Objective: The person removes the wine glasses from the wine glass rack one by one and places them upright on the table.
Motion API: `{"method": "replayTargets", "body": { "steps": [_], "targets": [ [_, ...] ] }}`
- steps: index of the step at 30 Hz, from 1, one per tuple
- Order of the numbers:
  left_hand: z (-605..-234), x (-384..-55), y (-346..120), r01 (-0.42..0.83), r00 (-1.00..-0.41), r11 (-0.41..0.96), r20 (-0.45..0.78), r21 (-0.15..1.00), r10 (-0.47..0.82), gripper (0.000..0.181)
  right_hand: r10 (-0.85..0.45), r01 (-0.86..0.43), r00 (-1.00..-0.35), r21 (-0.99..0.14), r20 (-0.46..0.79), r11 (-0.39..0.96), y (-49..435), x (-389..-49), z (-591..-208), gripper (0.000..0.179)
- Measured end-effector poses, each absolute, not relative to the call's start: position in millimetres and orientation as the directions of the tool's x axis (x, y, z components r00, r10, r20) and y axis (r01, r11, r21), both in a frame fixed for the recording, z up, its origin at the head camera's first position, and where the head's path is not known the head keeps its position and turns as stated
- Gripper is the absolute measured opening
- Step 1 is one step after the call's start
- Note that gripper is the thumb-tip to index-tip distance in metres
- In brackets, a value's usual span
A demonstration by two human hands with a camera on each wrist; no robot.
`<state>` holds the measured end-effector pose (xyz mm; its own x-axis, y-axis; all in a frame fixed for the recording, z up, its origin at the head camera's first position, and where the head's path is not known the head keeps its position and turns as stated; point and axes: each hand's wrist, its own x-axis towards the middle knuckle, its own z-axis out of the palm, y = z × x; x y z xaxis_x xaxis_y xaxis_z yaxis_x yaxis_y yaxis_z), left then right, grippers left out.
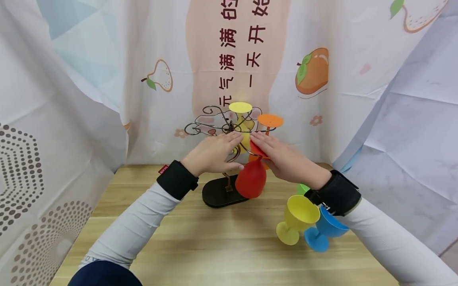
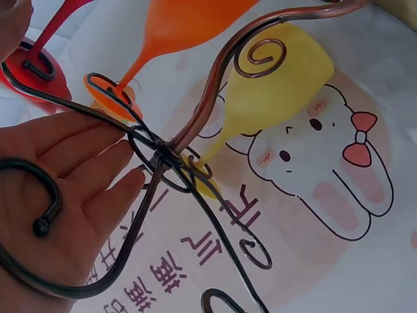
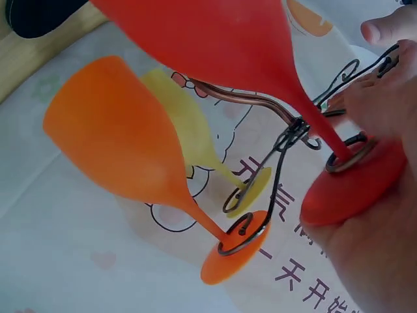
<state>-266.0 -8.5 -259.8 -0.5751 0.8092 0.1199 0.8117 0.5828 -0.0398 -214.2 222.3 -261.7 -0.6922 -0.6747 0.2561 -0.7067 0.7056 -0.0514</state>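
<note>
A dark metal goblet rack (image 1: 229, 127) with curled arms stands on a black base (image 1: 216, 196). Red (image 1: 251, 182), orange (image 3: 117, 137) and yellow (image 2: 280, 78) goblets hang upside down from its arms. My left hand (image 1: 212, 155) reaches over the rack's near left side, fingers straight; its palm (image 2: 71, 163) faces the metal rods and its thumb is close to the red bowl. With fingers extended, my right hand (image 1: 286, 157) lies over the upturned foot of the red goblet, the foot (image 3: 352, 186) against the palm side. That thumb is partly hidden.
Upright on the table's right side stand a yellow goblet (image 1: 302, 212), a blue goblet (image 1: 330, 224) and a green one (image 1: 302, 188), partly behind my right wrist. A printed curtain (image 1: 154, 127) hangs just behind the rack. The wooden tabletop (image 1: 214, 254) spreads in front.
</note>
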Motion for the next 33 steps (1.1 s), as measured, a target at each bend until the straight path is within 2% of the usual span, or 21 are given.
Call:
{"method": "replayTargets", "body": {
  "steps": [6,13,18,22,27,33],
  "targets": [
    [-262,-267,-10,0.813,-0.572,0.581,0.137,-0.035,0.809,0.083,-0.671,-0.697,-0.704,-0.048,0.231,0.715,222,-205,-260,0.083],
    [-262,-265,-12,0.805,-0.584,0.592,0.133,-0.029,0.801,0.083,-0.722,-0.753,-0.634,-0.009,0.276,0.658,210,-203,-257,0.081],
    [-263,-264,-10,0.791,-0.605,0.611,0.116,-0.019,0.787,0.079,-0.738,-0.771,-0.611,-0.004,0.285,0.637,202,-215,-252,0.081],
    [-262,-264,-8,0.790,-0.605,0.612,0.108,-0.043,0.789,0.076,-0.717,-0.745,-0.641,0.003,0.275,0.667,203,-229,-247,0.078],
    [-263,-263,-7,0.804,-0.585,0.593,0.120,-0.046,0.803,0.079,-0.638,-0.684,-0.709,-0.070,0.299,0.727,220,-241,-252,0.076],
    [-264,-265,-10,0.804,-0.581,0.592,0.133,-0.066,0.803,0.080,-0.564,-0.660,-0.693,-0.080,0.449,0.747,254,-229,-267,0.072]
  ]
}}
